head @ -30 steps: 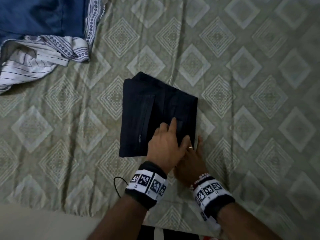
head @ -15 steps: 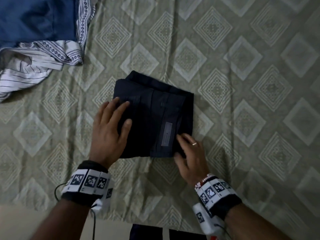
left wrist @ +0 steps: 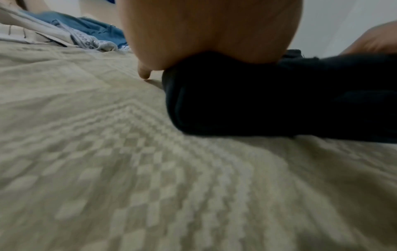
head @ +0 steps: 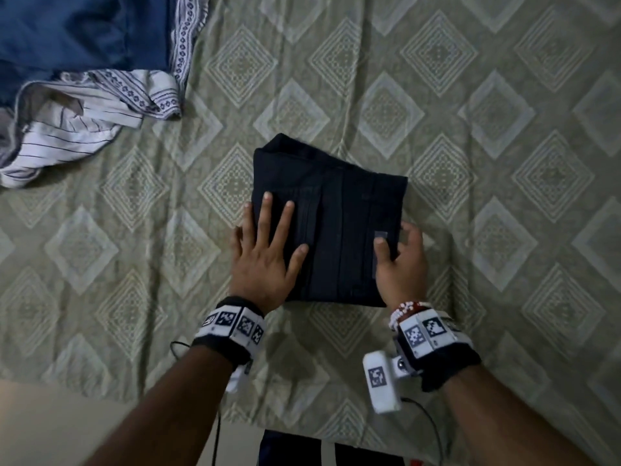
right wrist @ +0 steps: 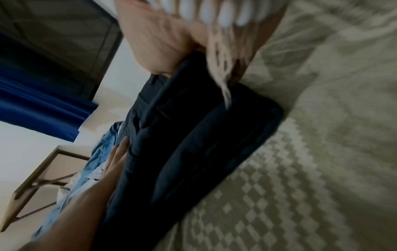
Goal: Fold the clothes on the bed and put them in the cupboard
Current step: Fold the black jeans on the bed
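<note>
The folded dark trousers (head: pixel 329 227) lie mid-bed, toward its near edge, with bare patterned bedspread (head: pixel 504 163) on every side. The left hand (head: pixel 265 260) rests flat, fingers spread, on their left edge; the right hand (head: pixel 401 264) grips their right edge, thumb on top. Unfolded clothes (head: pixel 84 95) sit at the far left corner.

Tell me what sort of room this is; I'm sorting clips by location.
Most likely a bedroom. A pale green bedspread with woven diamond patterns covers the surface, a folded dark navy garment lies on it under both hands, and loose blue and striped white clothes are heaped at the far left.
</note>
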